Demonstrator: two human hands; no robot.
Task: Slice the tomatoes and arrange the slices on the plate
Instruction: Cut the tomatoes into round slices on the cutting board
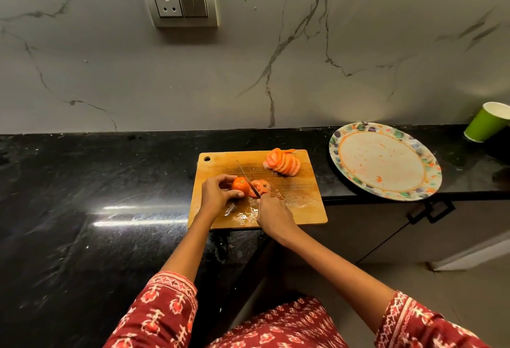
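Observation:
A wooden cutting board (pixel 300 209) lies on the black counter. My left hand (pixel 214 193) grips a partly cut tomato (pixel 239 185) on the board. My right hand (pixel 271 213) holds a knife (pixel 248 179) whose blade stands in the tomato, with cut slices (pixel 261 186) lying just right of the blade. A fanned row of slices from another tomato (pixel 283 164) sits at the board's far right corner. The patterned plate (pixel 345 138) rests to the right of the board with only juice smears on it.
A green paper cup (pixel 484 124) leans at the far right against the wall. The black counter (pixel 96 182) stretches left of the board. A wall socket (pixel 179 2) is set in the marble backsplash. Below the plate is a cabinet handle (pixel 430 211).

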